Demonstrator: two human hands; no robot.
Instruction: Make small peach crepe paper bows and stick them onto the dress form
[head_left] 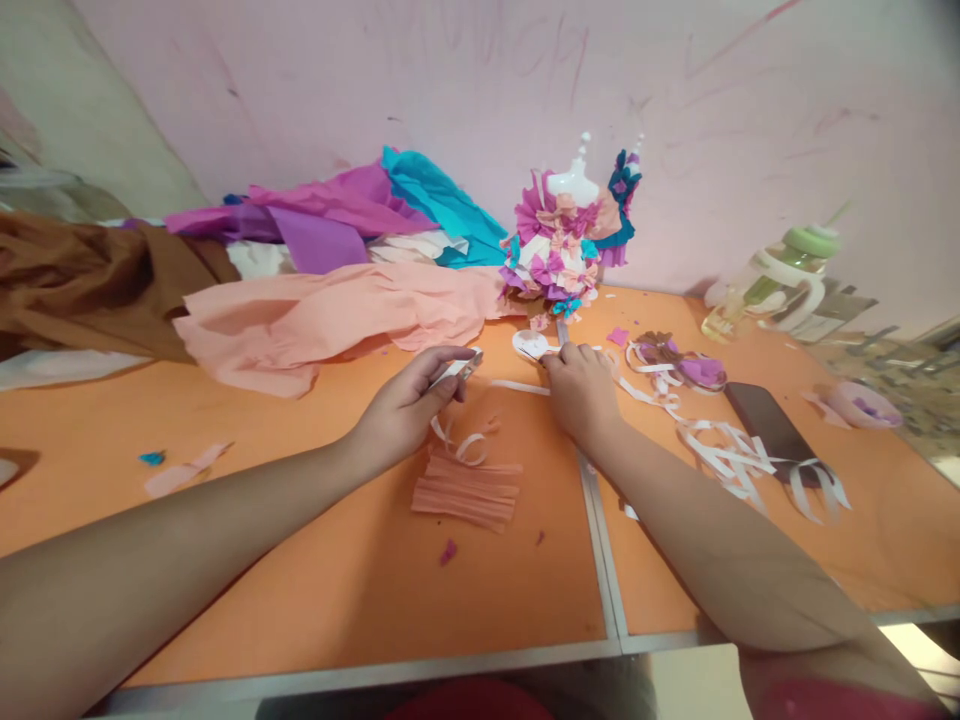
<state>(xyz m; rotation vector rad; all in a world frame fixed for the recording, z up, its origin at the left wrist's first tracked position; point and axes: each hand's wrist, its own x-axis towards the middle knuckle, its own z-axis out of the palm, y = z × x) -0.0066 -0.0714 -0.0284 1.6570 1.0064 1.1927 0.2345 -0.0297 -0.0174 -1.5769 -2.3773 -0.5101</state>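
1. Peach crepe paper, pleated (466,492), lies flat on the orange table (300,580), just near of the left hand (424,400). Looks light, soft, easily crushed or torn; best taken by its pleated middle, low force.
2. Left hand: fingers and thumb closed on a small pale item (452,371) with a shiny end. Exact type unclear. Probably light, stiff, maybe slick; hold by the pale body.
3. White ribbon curl (471,449) hangs below that hand, over the crepe's far edge. Likely thin, springy, slippery; pinch flat near an end.
4. Right hand (585,395): knuckles up, fingers bent down beside the white ring-shaped piece (529,344). Can't tell whether it grasps anything; fingertips mostly hidden.
5. White strip (519,387) lies between the hands, running toward the right one.
6. Pose: both forearms reach in from the near corners, hands apart, left palm turned inward, right palm down.
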